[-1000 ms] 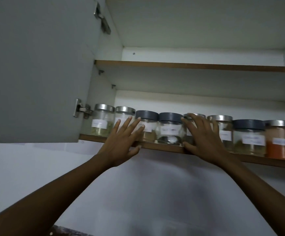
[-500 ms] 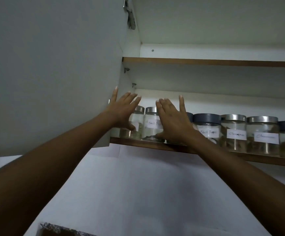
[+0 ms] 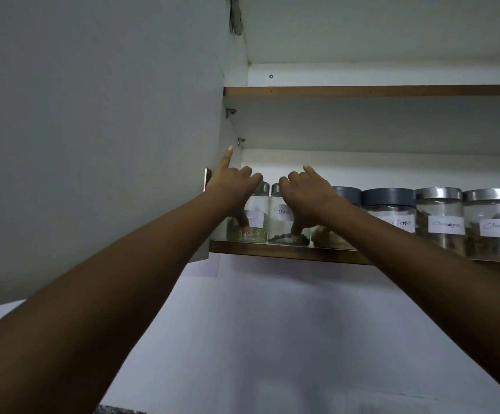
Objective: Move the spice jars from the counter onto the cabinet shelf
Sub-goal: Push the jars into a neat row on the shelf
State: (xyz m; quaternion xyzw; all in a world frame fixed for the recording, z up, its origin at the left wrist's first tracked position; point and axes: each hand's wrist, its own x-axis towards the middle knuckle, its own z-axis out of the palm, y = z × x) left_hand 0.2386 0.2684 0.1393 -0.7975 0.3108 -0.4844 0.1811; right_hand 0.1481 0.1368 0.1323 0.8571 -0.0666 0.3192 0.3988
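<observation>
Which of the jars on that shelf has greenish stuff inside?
The leftmost jar, beside the cabinet's side wall, with the thumb of the left hand on its front. The next jar holds dark bits.

- Both my arms are bare and reach up and forward from the lower corners, almost straight, drawing in toward each other.
- My left hand (image 3: 233, 186) has its back toward me, with the index finger straight and pointing up, the other fingers curled and the thumb angled down.
- My right hand (image 3: 306, 194) is just beside it with a narrow gap between them. Its fingers are curled, one finger is lifted and the thumb points down.
- I cannot tell from here whether either hand is gripping anything.
</observation>
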